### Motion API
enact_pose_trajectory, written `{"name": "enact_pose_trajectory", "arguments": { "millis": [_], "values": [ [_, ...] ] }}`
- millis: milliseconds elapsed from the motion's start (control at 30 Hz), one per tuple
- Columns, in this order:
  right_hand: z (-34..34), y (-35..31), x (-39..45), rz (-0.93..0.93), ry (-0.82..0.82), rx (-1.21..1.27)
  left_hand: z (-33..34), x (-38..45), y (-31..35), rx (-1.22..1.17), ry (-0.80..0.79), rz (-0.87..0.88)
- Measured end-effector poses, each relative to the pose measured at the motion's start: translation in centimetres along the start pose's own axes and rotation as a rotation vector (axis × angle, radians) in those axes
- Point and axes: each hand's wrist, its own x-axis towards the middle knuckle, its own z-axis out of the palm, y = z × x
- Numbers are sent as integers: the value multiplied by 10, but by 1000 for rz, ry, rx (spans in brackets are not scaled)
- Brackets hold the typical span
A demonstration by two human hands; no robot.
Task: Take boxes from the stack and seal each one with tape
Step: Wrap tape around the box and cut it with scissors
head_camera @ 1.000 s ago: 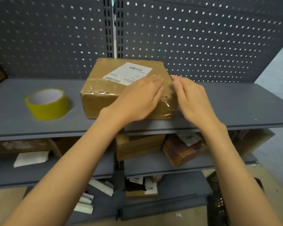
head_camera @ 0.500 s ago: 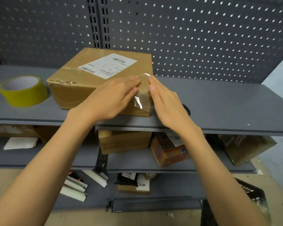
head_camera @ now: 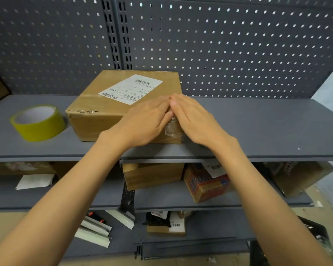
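Box [head_camera: 112, 110]: stiff cardboard, probably light; I'd take it by both side walls.
Tape strip [head_camera: 171, 127]: thin, crinkly, clingy.
Fingers: my left hand [head_camera: 144, 121] and right hand [head_camera: 195, 120] lie flat, pressing the strip, gripping nothing.

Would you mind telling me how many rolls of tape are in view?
1: a yellow tape roll lies on the top shelf, left of the cardboard box. Others may be hidden.

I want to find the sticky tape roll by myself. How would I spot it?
Look at the top grey shelf, in front of the holey back wall. Left of the brown box that both hands are pressing sits the tape roll, lying flat. It is the only round, yellow-green thing there, with a white inside.
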Motion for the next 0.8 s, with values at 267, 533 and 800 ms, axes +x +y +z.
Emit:
{"name": "enact_pose_trajectory", "arguments": {
  "millis": [267, 533, 800],
  "values": [
    [-18, 10, 16, 240, -67, 315, -12, 3, -6, -125, -93, -43],
    [8, 16, -6, -46, -7, 156, 0, -5, -10, 103, -31, 16],
    [17, 30, -14, -147, 61, -28, 0, -7, -14, 242, -45, 79]
  ]
}}
